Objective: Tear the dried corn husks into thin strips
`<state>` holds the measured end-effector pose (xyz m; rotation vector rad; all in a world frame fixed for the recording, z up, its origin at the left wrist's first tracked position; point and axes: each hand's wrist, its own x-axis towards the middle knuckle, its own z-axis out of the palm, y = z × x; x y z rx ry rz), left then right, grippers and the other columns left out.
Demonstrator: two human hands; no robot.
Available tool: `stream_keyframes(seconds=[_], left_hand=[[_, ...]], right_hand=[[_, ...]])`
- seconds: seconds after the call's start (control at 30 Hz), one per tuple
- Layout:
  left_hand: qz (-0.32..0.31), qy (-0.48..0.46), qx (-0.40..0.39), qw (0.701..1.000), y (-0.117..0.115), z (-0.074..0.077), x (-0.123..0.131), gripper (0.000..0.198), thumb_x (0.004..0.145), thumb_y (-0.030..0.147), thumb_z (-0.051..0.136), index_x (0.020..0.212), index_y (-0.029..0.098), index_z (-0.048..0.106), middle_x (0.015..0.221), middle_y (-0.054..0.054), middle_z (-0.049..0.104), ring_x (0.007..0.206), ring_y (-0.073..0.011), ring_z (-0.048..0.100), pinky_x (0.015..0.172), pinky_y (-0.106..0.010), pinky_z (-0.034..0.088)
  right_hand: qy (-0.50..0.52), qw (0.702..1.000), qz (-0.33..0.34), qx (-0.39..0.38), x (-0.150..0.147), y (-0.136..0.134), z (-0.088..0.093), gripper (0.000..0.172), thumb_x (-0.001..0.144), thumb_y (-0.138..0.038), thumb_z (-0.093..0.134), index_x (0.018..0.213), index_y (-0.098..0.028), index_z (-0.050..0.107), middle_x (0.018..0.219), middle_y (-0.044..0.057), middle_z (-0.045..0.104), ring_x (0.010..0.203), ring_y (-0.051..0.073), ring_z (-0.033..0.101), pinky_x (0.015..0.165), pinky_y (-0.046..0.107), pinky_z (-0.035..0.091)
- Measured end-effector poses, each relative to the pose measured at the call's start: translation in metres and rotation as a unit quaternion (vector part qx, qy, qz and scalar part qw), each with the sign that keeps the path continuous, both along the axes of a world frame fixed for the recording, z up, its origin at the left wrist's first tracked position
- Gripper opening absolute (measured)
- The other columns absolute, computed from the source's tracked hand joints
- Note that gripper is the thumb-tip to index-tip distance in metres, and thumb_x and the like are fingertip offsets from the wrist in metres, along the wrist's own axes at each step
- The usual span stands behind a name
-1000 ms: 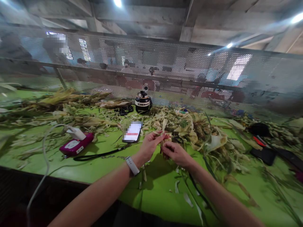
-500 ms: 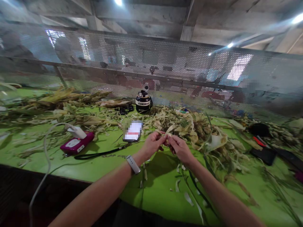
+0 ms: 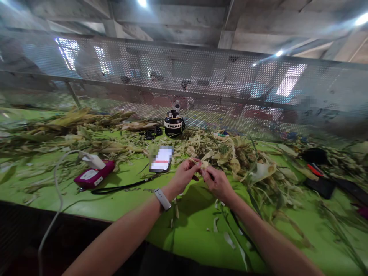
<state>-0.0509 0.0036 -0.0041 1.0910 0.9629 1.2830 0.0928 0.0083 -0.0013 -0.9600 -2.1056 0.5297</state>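
My left hand (image 3: 184,175) and my right hand (image 3: 217,183) meet over the green table (image 3: 198,214). Between their fingertips is a small pale piece of plant leaf (image 3: 204,165), like corn husk. The left fingers pinch its left side, where a thin strip sticks out. On the other side, my right thumb and fingers close on its lower edge. Behind the hands lies a heap of dry, pale green and yellowish leaf scraps (image 3: 225,153). The phone (image 3: 161,159), its screen lit, lies left of my left hand. Narrow leaf strips (image 3: 229,240) are scattered below the hands.
A purple box (image 3: 94,175) with a white plug and cable (image 3: 59,188) sits at left, near a black strap (image 3: 123,187). A black bottle marked ENERGY (image 3: 173,125) stands before a perforated metal screen (image 3: 201,88). At right lie dark objects (image 3: 319,187) and more leaves (image 3: 276,195).
My right hand has shifted slightly down, its fingers curled more, and more of the pale leaf piece shows between the hands. My left hand keeps nearly the same place.
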Motion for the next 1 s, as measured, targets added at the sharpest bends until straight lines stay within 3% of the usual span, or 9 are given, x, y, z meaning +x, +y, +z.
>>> stream_keyframes(seconds=[0.23,0.33,0.43,0.5,0.67,0.87,1.0], left_hand=[[-0.013,-0.009,0.01,1.0,0.003,-0.003,0.0,0.036,0.068,0.045,0.067,0.084,0.017,0.052,0.061,0.005,0.053,0.052,-0.007,0.05,0.045,-0.017,0.036],[-0.051,-0.026,-0.002,0.998,0.004,-0.004,-0.003,0.035,0.07,0.047,0.066,0.083,0.018,0.053,0.059,0.006,0.053,0.047,-0.0051,0.045,0.044,-0.017,0.033],[-0.064,-0.043,-0.026,0.997,0.003,-0.002,-0.004,0.036,0.069,0.05,0.066,0.08,0.018,0.054,0.057,0.004,0.054,0.047,-0.006,0.047,0.043,-0.017,0.032],[-0.078,-0.032,-0.048,0.995,0.001,-0.001,-0.004,0.037,0.067,0.051,0.067,0.078,0.018,0.056,0.057,0.004,0.055,0.049,-0.0071,0.048,0.042,-0.018,0.03],[-0.125,0.025,-0.043,0.991,-0.002,-0.001,-0.003,0.034,0.064,0.047,0.071,0.073,0.016,0.059,0.051,0.005,0.05,0.043,-0.0051,0.041,0.041,-0.019,0.021],[-0.137,0.036,0.012,0.99,-0.002,0.002,-0.002,0.034,0.061,0.045,0.073,0.068,0.014,0.061,0.05,0.006,0.046,0.045,-0.0044,0.037,0.046,-0.021,0.026],[-0.155,0.032,0.003,0.987,-0.003,0.002,-0.001,0.033,0.061,0.043,0.074,0.068,0.014,0.06,0.047,0.007,0.046,0.043,-0.0044,0.037,0.046,-0.021,0.026]], right_hand=[[0.014,1.0,-0.014,0.003,0.002,-0.003,0.001,0.031,0.083,-0.037,0.042,0.057,-0.021,0.038,0.053,-0.002,0.039,0.05,0.011,0.035,0.051,0.024,0.027],[0.096,0.986,-0.035,-0.131,0.006,-0.002,0.004,0.038,0.082,-0.046,0.041,0.054,-0.02,0.04,0.048,-0.003,0.039,0.044,0.01,0.035,0.044,0.022,0.027],[0.179,0.94,-0.057,-0.286,0.009,0.003,0.007,0.049,0.081,-0.059,0.034,0.055,-0.019,0.045,0.043,-0.003,0.04,0.037,0.008,0.034,0.038,0.021,0.025],[0.209,0.921,-0.063,-0.322,0.009,0.007,0.006,0.053,0.079,-0.064,0.036,0.053,-0.019,0.046,0.041,-0.004,0.04,0.035,0.008,0.034,0.036,0.021,0.025],[0.231,0.936,-0.059,-0.26,0.007,0.014,-0.001,0.046,0.07,-0.058,0.054,0.049,-0.019,0.042,0.037,-0.007,0.035,0.034,0.005,0.028,0.035,0.021,0.021],[0.267,0.931,-0.11,-0.224,0.002,0.011,-0.002,0.04,0.072,-0.052,0.052,0.05,-0.019,0.045,0.037,-0.007,0.037,0.033,0.005,0.03,0.035,0.02,0.022],[0.269,0.927,-0.132,-0.227,0.001,0.011,0.0,0.041,0.07,-0.054,0.053,0.05,-0.019,0.044,0.037,-0.007,0.038,0.032,0.006,0.031,0.034,0.02,0.023]])
